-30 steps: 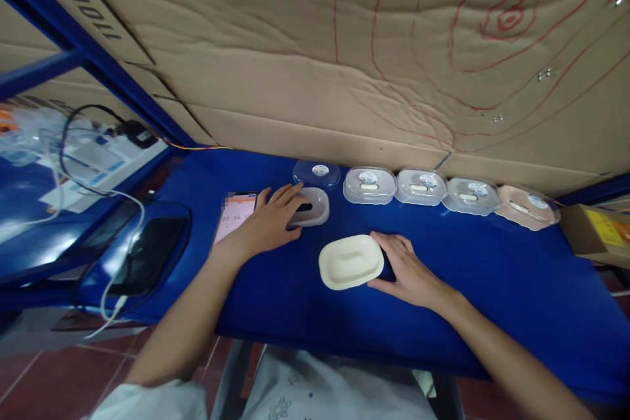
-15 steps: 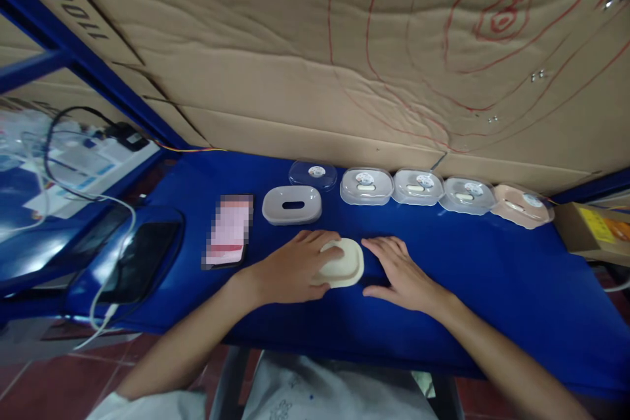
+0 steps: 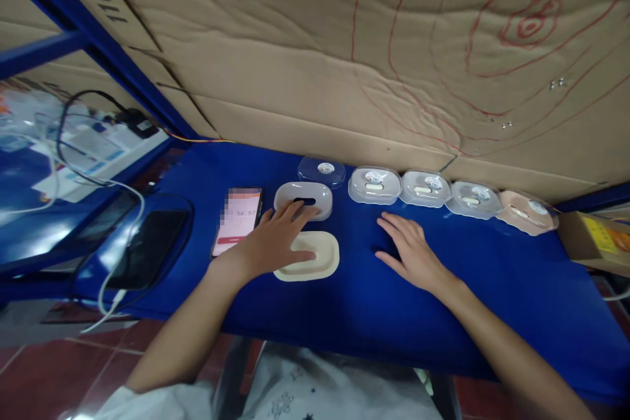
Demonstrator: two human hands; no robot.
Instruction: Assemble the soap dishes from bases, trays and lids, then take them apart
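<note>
In the head view, my left hand (image 3: 268, 241) reaches over a cream oval tray (image 3: 329, 264) that lies on the blue table. Its spread fingers come to the near side of a white oval dish (image 3: 322, 193) with a dark slot in its floor; whether they touch it I cannot tell. The thumb lies over the tray. A clear lid (image 3: 315, 174) with a round sticker sits just behind the dish. To the right, my right hand (image 3: 413, 253) is open, fingers apart, with nothing in it, over or on the table.
Along the cardboard wall stand several lidded oval boxes, among them a white one (image 3: 375, 185) and a pink one (image 3: 527, 212). A phone (image 3: 241, 210) lies left of the dish. Cables and a dark device (image 3: 153, 246) occupy the left side. A carton (image 3: 595, 243) stands far right.
My left hand has moved off the cream tray, forward toward the white dish. The tray now lies farther left, nearer the dish. My right hand stays open, farther from the tray. The view has shifted slightly.
</note>
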